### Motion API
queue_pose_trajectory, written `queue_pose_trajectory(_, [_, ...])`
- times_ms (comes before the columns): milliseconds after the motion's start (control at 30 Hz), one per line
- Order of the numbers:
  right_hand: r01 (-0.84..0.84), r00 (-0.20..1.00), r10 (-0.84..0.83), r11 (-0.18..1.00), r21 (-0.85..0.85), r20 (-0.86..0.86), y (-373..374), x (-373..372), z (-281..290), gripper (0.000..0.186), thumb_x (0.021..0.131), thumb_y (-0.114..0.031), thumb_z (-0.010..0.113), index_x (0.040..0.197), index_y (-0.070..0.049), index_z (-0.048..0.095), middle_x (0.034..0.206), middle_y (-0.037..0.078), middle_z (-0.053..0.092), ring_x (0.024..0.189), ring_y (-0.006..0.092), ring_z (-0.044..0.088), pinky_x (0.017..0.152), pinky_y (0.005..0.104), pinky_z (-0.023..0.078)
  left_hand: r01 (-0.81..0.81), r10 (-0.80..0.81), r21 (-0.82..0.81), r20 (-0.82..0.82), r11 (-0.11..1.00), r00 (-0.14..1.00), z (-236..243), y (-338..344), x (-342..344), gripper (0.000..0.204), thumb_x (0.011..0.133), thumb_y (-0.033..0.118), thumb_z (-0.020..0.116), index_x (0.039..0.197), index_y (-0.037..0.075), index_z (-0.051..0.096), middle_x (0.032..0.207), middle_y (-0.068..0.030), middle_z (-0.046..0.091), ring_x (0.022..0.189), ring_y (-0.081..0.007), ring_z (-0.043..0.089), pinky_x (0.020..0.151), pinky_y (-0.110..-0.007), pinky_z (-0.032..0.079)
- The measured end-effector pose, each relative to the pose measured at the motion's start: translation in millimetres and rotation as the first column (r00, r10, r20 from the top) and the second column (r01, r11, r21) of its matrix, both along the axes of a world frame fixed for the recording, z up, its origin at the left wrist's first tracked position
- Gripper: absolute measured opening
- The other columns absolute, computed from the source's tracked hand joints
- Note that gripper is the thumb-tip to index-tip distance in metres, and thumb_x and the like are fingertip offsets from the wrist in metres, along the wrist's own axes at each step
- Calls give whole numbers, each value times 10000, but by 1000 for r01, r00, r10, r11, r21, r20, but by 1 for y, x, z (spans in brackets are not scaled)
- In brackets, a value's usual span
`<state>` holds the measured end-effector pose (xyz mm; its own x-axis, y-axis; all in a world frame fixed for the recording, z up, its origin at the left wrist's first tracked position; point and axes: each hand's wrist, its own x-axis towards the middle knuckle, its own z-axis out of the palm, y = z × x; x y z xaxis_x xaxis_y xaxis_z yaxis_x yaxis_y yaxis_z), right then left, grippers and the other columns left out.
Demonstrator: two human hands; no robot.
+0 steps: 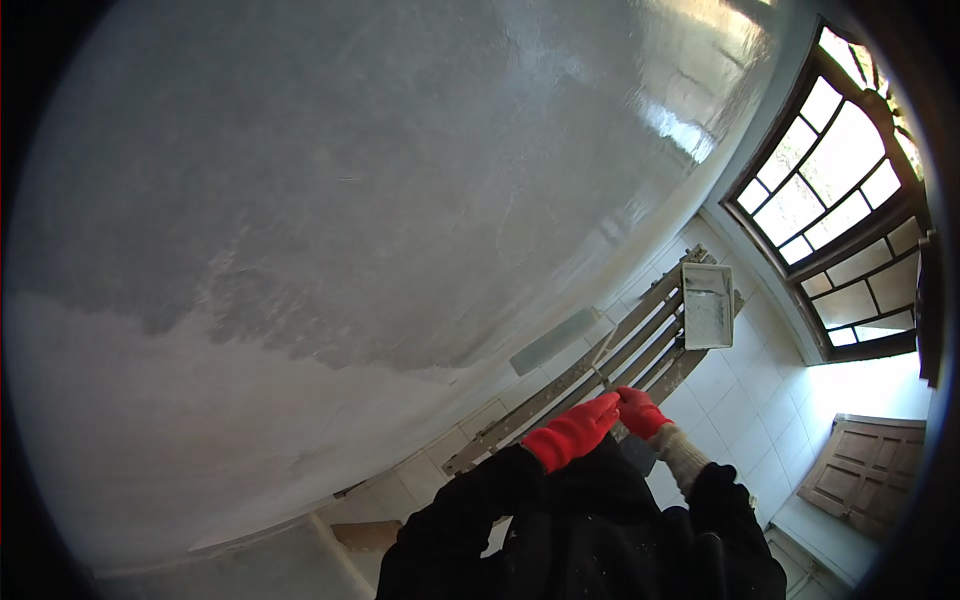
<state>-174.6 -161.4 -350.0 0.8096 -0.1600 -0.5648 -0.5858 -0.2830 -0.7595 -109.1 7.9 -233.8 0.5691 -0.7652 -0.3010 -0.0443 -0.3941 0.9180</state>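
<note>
My left hand point(572, 432) and my right hand point(641, 412), both in red gloves, come together in front of my body. Their fingers close round the handle of a paint roller point(555, 341), and the handle itself is mostly hidden. From the hands a thin frame runs up to the pale grey-green roller sleeve, which lies close to the lower part of the large wall point(330, 200). Dark, glossy, wet-looking grey covers much of that surface, while a paler matt band point(200, 400) runs along its lower left.
A slatted wooden bench or plank point(650, 325) stretches diagonally below the hands. On its far end sits a paint tray point(708, 306) with whitish residue. White floor tiles point(740, 385) lie beneath. A barred window point(830, 190) and a brown wooden panel point(868, 470) are at right.
</note>
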Motion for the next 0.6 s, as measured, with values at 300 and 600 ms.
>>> queue_pose_trajectory(300, [-153, 976, 140, 986, -65, -169, 33, 78, -115, 311, 795, -280, 580, 966, -21, 612, 896, 204, 637, 903, 367, 603, 749, 421, 460, -213, 218, 82, -46, 973, 975, -73, 0, 2, 366, 926, 232, 501, 1214, 6, 497, 1160, -173, 571, 1108, -281, 534, 926, -327, 421])
queue_pose_trajectory(600, [-116, 990, 116, 993, -5, 79, 16, 65, -30, 348, 851, -269, 516, 1063, 1, 569, 960, 249, 611, 970, 396, 570, 790, 411, 458, -404, 403, 55, 25, 913, 915, -91, 11, 17, 396, 920, 226, 506, 1265, 38, 459, 1206, -161, 541, 1163, -279, 493, 963, -335, 387])
